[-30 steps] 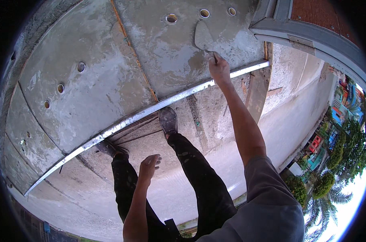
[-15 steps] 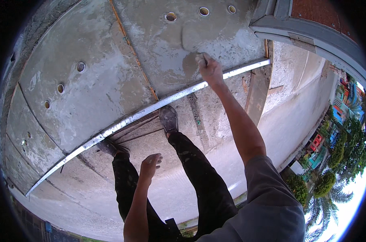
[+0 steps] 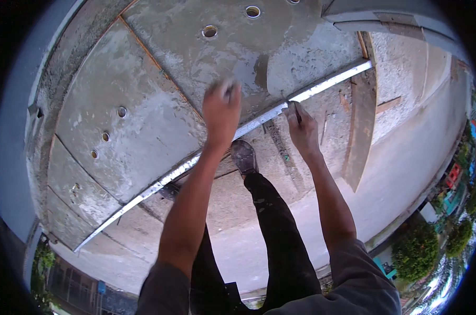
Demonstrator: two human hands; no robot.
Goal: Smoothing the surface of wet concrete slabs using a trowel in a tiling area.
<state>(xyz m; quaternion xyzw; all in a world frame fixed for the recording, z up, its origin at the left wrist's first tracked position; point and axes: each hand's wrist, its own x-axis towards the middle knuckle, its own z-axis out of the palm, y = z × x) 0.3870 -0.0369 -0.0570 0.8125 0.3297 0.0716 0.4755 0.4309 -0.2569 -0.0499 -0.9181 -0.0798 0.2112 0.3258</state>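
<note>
My right hand is shut on the handle of a trowel, near a long metal straightedge. The cement-coated blade lies on wet grey concrete beyond it, barely distinguishable from the surface. My left hand is raised over the concrete, left of the trowel; its curled fingers are smeared by motion, so whether they hold anything is unclear. Several round metal-rimmed holes dot the concrete panels, which thin wooden strips divide.
My shoe touches the rough floor below the straightedge. A board lies along the right. A grey frame crosses the upper right corner; a grey wall curves along the left. Greenery and colourful structures line the right rim.
My left hand has risen from beside my legs to over the concrete. My right hand has moved down and right with the trowel. The whole view has shifted slightly.
</note>
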